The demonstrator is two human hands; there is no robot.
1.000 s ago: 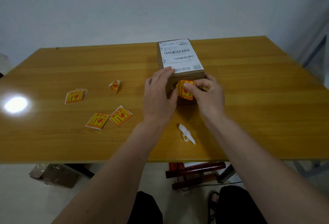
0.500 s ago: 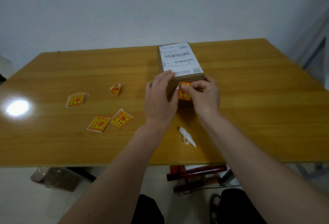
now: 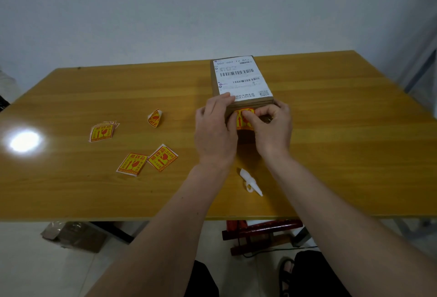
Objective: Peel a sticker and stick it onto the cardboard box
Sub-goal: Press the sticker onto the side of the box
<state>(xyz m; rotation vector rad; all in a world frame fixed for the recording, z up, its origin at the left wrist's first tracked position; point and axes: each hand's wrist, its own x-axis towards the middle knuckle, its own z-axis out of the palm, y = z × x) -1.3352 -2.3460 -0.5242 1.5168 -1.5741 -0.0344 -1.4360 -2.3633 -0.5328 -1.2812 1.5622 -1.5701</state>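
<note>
Pressing a yellow and red sticker (image 3: 244,119) against the near side of a cardboard box (image 3: 241,79), the right hand (image 3: 272,131) has thumb and forefinger together on it. The left hand (image 3: 216,131) steadies the box, fingers curled loosely over its top edge. Fingers hide most of the sticker. Spare stickers (image 3: 146,160) lie on the desk (image 3: 354,143).
</note>
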